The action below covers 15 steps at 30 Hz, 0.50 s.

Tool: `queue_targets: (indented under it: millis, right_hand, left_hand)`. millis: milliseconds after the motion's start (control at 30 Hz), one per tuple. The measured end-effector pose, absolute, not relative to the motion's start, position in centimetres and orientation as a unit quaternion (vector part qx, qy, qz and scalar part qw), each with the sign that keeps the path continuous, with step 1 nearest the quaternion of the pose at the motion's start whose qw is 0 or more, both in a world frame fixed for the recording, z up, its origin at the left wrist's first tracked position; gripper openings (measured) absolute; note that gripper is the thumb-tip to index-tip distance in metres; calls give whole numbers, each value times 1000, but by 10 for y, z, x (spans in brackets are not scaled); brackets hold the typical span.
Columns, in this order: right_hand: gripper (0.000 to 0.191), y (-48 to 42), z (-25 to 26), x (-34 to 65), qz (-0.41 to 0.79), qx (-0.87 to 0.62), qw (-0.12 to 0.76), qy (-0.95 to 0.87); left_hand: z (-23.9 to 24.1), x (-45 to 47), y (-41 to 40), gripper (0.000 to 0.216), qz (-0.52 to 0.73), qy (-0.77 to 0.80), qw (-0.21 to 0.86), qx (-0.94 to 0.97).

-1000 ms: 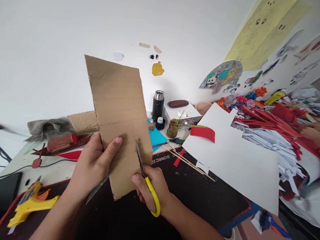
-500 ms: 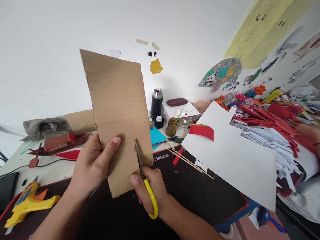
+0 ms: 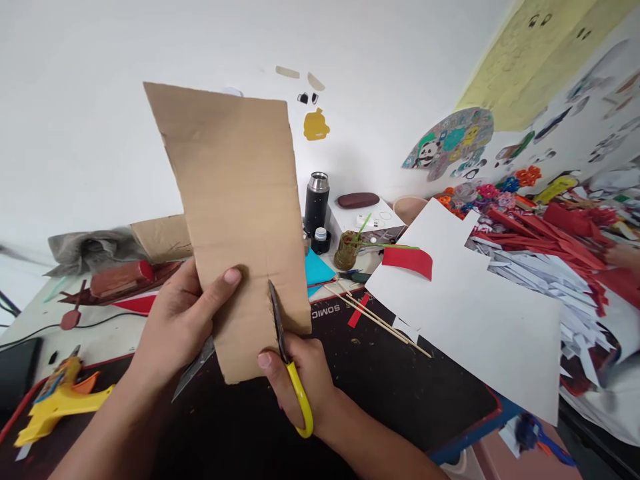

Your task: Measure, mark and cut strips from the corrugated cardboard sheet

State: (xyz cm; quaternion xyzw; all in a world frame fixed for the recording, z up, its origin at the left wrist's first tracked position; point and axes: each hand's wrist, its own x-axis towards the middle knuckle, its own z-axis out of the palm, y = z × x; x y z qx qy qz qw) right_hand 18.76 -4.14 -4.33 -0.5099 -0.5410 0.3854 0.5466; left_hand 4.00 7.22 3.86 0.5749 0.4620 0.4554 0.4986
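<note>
A tall piece of brown cardboard (image 3: 230, 180) is held up over the dark mat. My left hand (image 3: 187, 313) grips its left edge, thumb across the front and fingers behind. My right hand (image 3: 305, 380) is closed around yellow-handled scissors (image 3: 300, 400). Their dark blades lie in a cut that runs up from the cardboard's lower edge, with the tip near mid-width. One blade shows in front; the other is hidden behind the sheet. Below my left hand a thin pointed clear piece (image 3: 193, 370) sticks out; I cannot tell what it is.
A yellow glue gun (image 3: 60, 400) lies at left, near a reddish model boat (image 3: 120, 280). Behind stand a black flask (image 3: 317, 203) and a glue jar (image 3: 347, 250). White card (image 3: 480, 320), thin sticks (image 3: 385, 323) and paper strips (image 3: 540, 287) fill the right. Another person's hand (image 3: 625, 257) shows there.
The cardboard has come slightly closer and tilted, its top edge rising in view. The scissors remain in the cut. More of the clear pointed piece shows under my left hand. The view has shifted slightly.
</note>
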Motion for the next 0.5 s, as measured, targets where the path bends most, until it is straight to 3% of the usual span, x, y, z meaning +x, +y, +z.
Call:
queue_targets:
  millis: [267,500]
  right_hand:
    - [67,-40,-50,187,515,-449,514,-518]
    - [73,-38,-38,192,440,-479,522,-552]
  left_hand:
    - [52,35,74,64,419,462,530,574]
    - [59,36,69,62,393,470,475,632]
